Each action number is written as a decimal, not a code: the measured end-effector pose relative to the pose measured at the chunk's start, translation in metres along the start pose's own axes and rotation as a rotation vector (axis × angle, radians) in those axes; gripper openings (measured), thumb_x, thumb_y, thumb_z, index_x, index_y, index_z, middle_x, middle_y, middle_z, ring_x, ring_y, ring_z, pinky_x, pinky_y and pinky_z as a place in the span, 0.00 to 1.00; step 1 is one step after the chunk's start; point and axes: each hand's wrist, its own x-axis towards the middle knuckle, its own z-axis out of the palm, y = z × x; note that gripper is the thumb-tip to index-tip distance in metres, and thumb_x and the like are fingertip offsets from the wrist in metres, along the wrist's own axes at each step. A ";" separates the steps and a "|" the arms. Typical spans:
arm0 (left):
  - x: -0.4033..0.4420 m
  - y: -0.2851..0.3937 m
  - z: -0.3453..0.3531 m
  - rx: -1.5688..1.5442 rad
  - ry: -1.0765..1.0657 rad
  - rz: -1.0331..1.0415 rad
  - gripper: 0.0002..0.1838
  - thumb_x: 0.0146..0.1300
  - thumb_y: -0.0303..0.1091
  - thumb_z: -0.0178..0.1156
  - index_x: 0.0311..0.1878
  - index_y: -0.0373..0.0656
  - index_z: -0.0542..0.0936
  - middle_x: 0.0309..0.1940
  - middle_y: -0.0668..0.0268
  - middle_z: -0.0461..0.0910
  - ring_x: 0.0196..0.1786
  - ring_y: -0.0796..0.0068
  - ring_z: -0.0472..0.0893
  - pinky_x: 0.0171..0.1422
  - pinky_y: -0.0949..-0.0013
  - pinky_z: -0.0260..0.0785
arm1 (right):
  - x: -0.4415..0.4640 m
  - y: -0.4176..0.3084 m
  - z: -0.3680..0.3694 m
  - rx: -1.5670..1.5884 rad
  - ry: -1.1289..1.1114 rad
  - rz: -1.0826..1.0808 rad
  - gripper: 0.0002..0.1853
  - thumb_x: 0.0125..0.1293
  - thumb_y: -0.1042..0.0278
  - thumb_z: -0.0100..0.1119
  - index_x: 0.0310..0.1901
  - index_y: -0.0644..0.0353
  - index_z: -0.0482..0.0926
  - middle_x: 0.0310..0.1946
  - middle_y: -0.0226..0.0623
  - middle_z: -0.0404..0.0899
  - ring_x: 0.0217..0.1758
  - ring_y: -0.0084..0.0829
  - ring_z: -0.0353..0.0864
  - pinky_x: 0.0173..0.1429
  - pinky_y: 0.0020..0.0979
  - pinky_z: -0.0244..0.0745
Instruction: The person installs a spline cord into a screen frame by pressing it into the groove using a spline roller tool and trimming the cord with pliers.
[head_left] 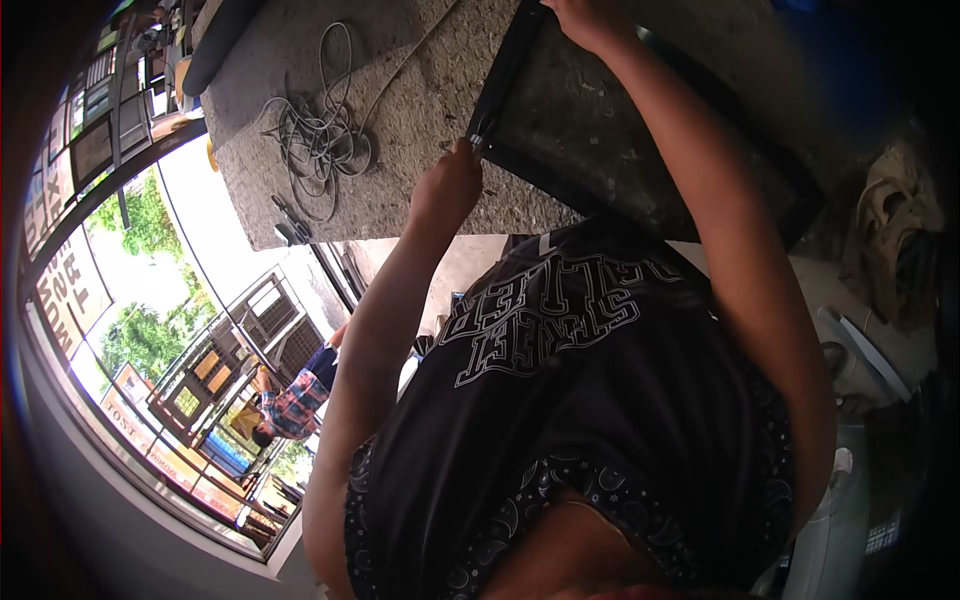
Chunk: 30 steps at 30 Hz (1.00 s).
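Note:
A dark rectangular panel with a black frame (510,60) lies at an angle on a rough, worn tabletop (420,90). My left hand (447,188) is closed at the frame's near left corner. A small shiny metal piece shows just past its fingers, too small to name. Farther along the same side, my right hand (590,22) reaches over the panel to the frame's far end. Its fingers look pinched together at the top edge of the view, partly cut off, and what they hold is hidden.
A tangled grey cord (325,150) lies on the tabletop left of my left hand. Scissors-like dark handles (290,220) rest near the table edge. A crumpled tan cloth (893,230) sits at right. Beyond the window, a person in a checked shirt (295,405) is outside.

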 end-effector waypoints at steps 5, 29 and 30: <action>0.033 0.032 -0.015 -0.016 0.028 0.011 0.15 0.76 0.43 0.47 0.51 0.39 0.69 0.40 0.42 0.84 0.46 0.37 0.84 0.49 0.40 0.77 | -0.002 -0.005 -0.012 0.025 -0.039 0.027 0.24 0.72 0.53 0.58 0.52 0.73 0.78 0.54 0.55 0.79 0.57 0.53 0.79 0.61 0.49 0.75; 0.062 0.009 -0.019 -0.451 0.424 0.076 0.19 0.71 0.44 0.53 0.52 0.37 0.70 0.38 0.36 0.80 0.46 0.30 0.79 0.49 0.38 0.71 | 0.008 0.029 0.002 0.515 -0.043 0.051 0.13 0.64 0.66 0.63 0.47 0.63 0.79 0.45 0.49 0.82 0.51 0.48 0.81 0.57 0.45 0.76; 0.051 -0.010 -0.005 -0.453 0.456 0.076 0.18 0.71 0.43 0.53 0.52 0.38 0.70 0.36 0.37 0.80 0.44 0.29 0.79 0.47 0.37 0.71 | 0.009 0.028 0.004 0.559 -0.051 0.061 0.13 0.65 0.66 0.63 0.47 0.63 0.79 0.45 0.49 0.82 0.51 0.48 0.81 0.57 0.46 0.75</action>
